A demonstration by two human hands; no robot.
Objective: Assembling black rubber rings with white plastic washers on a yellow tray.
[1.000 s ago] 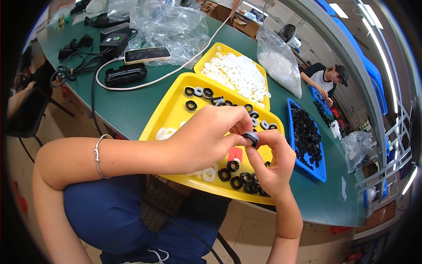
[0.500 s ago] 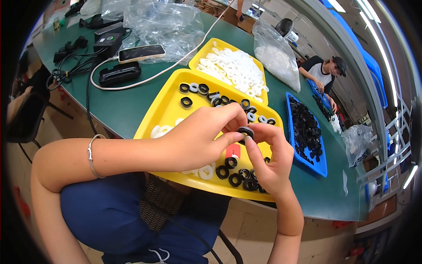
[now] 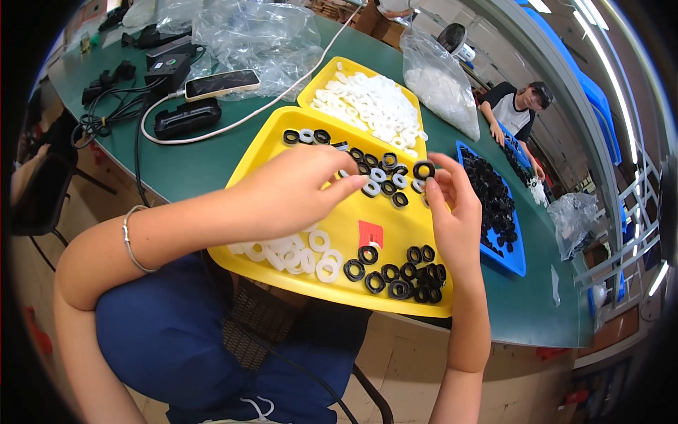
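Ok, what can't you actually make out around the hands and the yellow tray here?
- Head view: left hand covers part of the yellow tray; anything beneath is hidden.
- Right hand pinches a black ring; too small to tell if a white insert sits inside.
- Blue tray: black parts blur together.

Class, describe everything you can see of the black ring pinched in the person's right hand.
The black ring is small, round and flat, with an open centre hole; it looks like dark rubber or plastic. The right hand pinches it at the fingertips, nearly face-on to the camera, over the far right part of the near yellow tray, beside other black and white rings.
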